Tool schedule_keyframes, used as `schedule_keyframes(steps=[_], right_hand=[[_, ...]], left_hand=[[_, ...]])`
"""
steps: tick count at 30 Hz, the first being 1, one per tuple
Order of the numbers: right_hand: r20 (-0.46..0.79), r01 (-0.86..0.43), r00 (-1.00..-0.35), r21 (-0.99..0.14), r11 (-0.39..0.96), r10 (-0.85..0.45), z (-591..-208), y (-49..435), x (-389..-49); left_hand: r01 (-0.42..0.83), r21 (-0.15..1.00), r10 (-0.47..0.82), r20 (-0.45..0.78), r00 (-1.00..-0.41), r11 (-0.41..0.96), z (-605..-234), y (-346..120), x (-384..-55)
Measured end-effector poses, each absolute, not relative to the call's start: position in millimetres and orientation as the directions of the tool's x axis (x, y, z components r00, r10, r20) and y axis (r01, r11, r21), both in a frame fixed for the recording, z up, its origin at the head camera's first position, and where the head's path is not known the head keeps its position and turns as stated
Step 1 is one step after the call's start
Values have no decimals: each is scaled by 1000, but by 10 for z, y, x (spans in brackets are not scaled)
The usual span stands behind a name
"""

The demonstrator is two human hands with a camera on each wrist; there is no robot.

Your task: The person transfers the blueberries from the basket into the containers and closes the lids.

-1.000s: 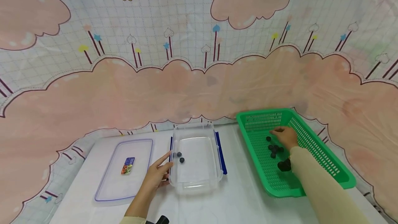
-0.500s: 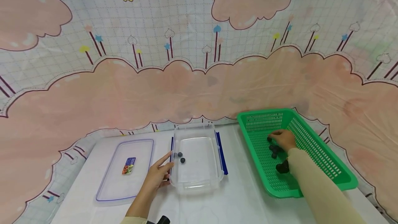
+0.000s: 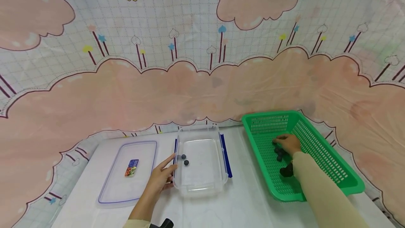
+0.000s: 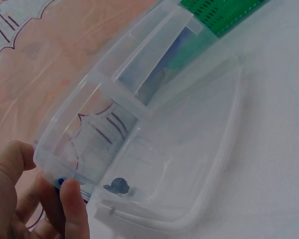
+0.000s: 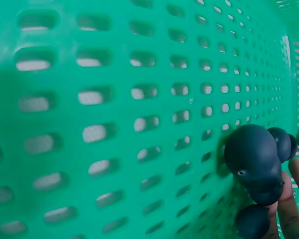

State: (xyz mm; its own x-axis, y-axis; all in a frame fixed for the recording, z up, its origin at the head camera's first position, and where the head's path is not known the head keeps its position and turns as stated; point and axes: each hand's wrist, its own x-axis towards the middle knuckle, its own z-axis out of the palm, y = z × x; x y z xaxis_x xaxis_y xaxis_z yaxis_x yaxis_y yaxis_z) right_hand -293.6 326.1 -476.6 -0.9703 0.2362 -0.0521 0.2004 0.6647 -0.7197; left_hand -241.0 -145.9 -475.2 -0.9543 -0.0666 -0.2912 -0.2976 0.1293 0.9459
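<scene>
My left hand [image 3: 160, 176] grips the left side of a clear plastic box [image 3: 205, 182], its fingers curled at the blue latch, as the left wrist view also shows. A dark blueberry [image 3: 186, 163] lies inside the box near that wall, with another dark round shape [image 3: 184, 156] beside it. My right hand [image 3: 289, 143] reaches down into a green plastic basket [image 3: 261, 164]. Its thumb and fingertips pinch a blueberry [image 3: 274, 142]. More blueberries [image 5: 251, 149] cluster just beneath the hand, partly hidden by it in the head view.
A clear lid [image 3: 110, 185] with a blue rim and a colourful label [image 3: 131, 168] lies flat left of the box. Blue latches [image 3: 226, 157] hang at the box's sides. A printed cloth [image 3: 190, 94] rises behind the white table [image 3: 243, 207].
My right hand has come down onto the farthest blueberry in the basket, and its fingertips have closed on it. The left hand stays at the box.
</scene>
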Motion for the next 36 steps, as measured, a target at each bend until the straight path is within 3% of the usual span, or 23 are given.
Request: schedule_keyframes(steps=[21, 36], right_hand=[[-50, 172, -979, -721, 672, 196, -4829, 3255, -2948], [-81, 218, -970, -702, 678, 228, -4726, 3227, -2923]], left_hand=[[-283, 951, -66, -277, -959, 123, -4792, -1460, -2398], [-287, 950, -73, -280, -957, 120, -4748, -1442, -2386]])
